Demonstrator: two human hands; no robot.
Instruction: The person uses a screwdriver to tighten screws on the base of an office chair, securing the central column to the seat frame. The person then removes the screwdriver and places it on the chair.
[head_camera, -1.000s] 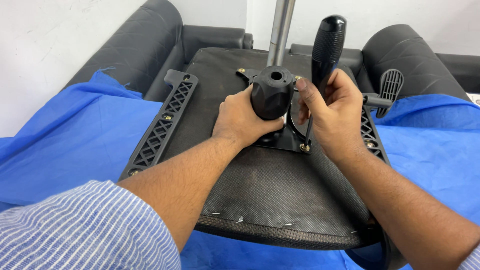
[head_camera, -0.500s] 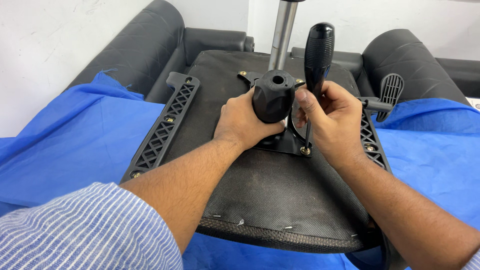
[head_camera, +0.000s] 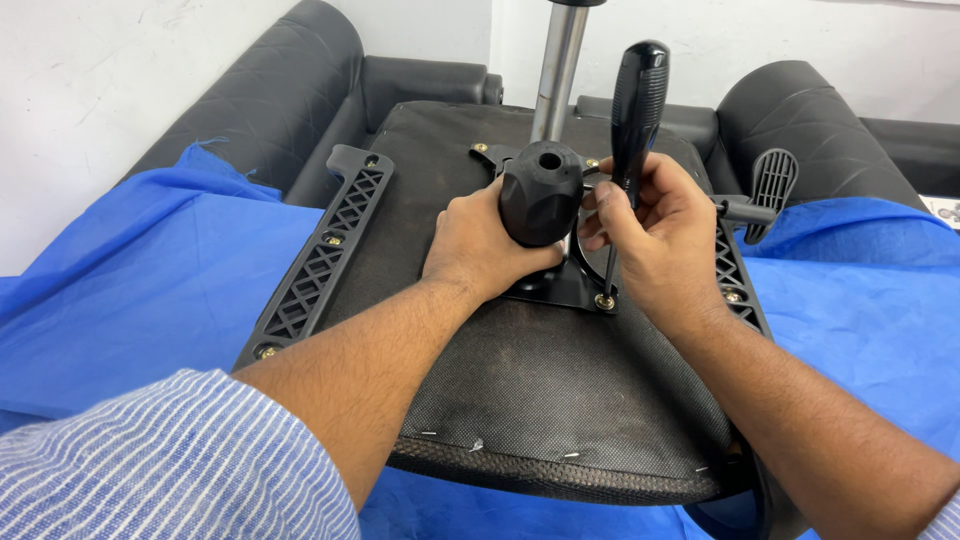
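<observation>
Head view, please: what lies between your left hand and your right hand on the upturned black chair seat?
Between left hand and right hand, head view shows the black mechanism knob.

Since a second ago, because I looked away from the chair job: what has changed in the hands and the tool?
The screwdriver in the right hand has tipped from leaning right to nearly upright, tip kept on the corner screw. The left hand still grips the black mechanism housing. The upturned seat lies as before.

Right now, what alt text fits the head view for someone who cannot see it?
A right hand stands a black-handled screwdriver on a screw in the black metal plate of an upturned fabric chair seat. The left hand steadies the black plastic hub.
</observation>
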